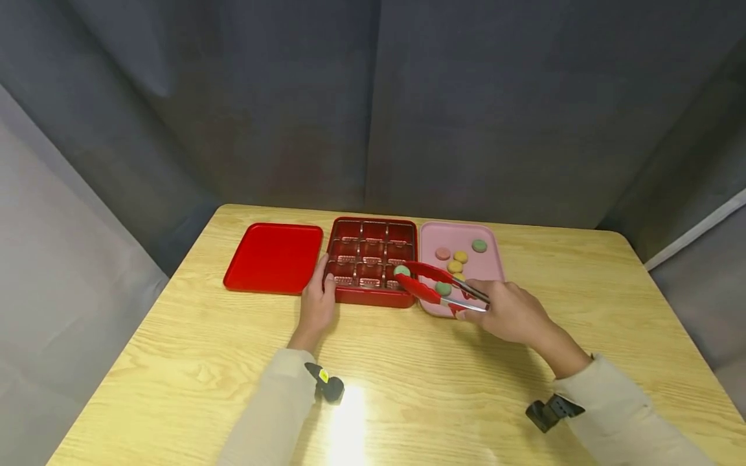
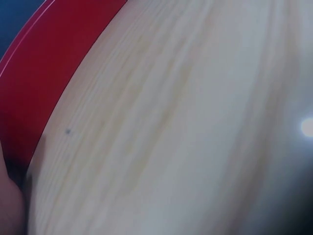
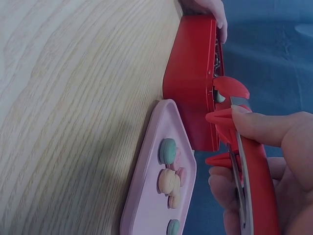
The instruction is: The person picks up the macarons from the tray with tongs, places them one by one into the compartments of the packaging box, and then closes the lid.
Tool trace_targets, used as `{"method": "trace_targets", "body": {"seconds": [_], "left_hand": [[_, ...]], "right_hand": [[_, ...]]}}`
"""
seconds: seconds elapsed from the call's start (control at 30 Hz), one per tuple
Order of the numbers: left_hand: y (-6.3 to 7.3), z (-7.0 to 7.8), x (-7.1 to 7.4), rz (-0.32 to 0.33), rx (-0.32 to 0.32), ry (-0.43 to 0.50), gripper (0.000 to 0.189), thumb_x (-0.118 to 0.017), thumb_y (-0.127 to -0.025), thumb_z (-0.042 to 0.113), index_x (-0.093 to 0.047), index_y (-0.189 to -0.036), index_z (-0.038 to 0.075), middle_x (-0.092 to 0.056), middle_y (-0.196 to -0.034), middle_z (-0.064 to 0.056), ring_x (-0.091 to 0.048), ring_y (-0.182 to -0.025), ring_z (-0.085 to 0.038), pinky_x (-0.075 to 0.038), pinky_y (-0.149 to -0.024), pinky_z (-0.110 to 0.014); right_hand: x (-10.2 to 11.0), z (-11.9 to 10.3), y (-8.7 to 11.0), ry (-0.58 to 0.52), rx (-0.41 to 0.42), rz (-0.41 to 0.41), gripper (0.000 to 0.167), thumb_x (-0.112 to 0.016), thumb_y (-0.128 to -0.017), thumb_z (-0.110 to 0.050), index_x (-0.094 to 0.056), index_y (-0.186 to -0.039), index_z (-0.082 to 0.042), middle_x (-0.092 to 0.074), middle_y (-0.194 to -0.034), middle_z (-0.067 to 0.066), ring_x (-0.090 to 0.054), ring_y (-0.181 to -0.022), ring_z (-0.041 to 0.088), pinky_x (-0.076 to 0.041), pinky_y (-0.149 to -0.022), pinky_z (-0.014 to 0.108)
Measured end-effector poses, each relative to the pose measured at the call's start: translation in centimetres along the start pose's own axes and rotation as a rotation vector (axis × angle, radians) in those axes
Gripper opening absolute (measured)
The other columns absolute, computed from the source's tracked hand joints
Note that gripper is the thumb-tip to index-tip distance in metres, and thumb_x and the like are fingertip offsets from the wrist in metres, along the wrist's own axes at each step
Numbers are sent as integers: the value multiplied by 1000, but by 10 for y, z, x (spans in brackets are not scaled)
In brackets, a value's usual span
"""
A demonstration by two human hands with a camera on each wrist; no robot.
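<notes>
My left hand grips the front left corner of a red box, its thumb at the rim. The box has a clear insert divided into several compartments. My right hand holds red-tipped metal tongs. Pinched between the tips is a green macaron, over the box's front right compartment; in the right wrist view the tongs partly hide this macaron. Right of the box, a pink tray carries several macarons, among them a pink one, a yellow one and a green one.
A flat red lid lies on the wooden table to the left of the box. Behind the table's far edge hangs a dark grey curtain. The tray stands close against the box's right side.
</notes>
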State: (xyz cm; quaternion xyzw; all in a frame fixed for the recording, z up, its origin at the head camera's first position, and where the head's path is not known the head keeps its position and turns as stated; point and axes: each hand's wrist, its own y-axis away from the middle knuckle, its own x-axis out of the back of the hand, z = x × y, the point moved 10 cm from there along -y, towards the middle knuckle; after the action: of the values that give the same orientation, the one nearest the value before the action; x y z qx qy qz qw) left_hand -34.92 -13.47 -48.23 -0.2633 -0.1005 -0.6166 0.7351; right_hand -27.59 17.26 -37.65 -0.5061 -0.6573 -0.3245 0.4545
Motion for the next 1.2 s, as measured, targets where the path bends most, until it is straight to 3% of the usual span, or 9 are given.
{"method": "trace_targets", "body": {"seconds": [0.53, 0.67, 0.77, 0.9, 1.2], "left_hand": [[0, -3, -2, -13, 3, 4, 50, -38, -100, 23, -29, -149, 28, -35, -150, -2, -35, -136, -26, -30, -110, -47], [0, -3, -1, -9, -6, -1, 49, -38, -100, 25, -29, -149, 27, -35, -150, -2, -36, -136, -26, -30, -110, -47], [-1, -1, 1, -5, -13, -11, 49, -38, -100, 24, -30, -149, 26, -37, -149, -3, -38, -135, -26, -32, -109, -47], [-1, 1, 2, -5, -25, -9, 49, -38, -100, 25, -30, -148, 25, -40, -148, -4, -40, -133, -27, -33, -108, -48], [-1, 3, 2, 0, -32, -7, 49, -37, -99, 27, -32, -148, 23, -40, -148, -5, -40, -133, -26, -34, -108, -47]], "right_hand": [[-3, 6, 3, -1, 0, 22, 61, -79, -75, -26, -58, -126, -1, -67, -101, 16, -53, -72, 22, -37, -54, 29], [-1, 11, 5, -4, -27, 18, 62, -77, -77, -30, -57, -128, -2, -61, -80, 8, -46, -62, 18, -32, -49, 29], [1, 17, 8, -2, -55, 17, 63, -75, -78, -33, -56, -129, -2, -44, -64, 2, -38, -55, 16, -27, -46, 28], [5, 26, 14, 5, -78, 25, 62, -75, -78, -30, -56, -129, 0, -37, -61, 0, -35, -53, 15, -27, -46, 28], [11, 41, 25, 3, -83, 47, 66, -76, -77, -30, -54, -129, 4, -43, -62, 1, -36, -52, 15, -28, -44, 27]]}}
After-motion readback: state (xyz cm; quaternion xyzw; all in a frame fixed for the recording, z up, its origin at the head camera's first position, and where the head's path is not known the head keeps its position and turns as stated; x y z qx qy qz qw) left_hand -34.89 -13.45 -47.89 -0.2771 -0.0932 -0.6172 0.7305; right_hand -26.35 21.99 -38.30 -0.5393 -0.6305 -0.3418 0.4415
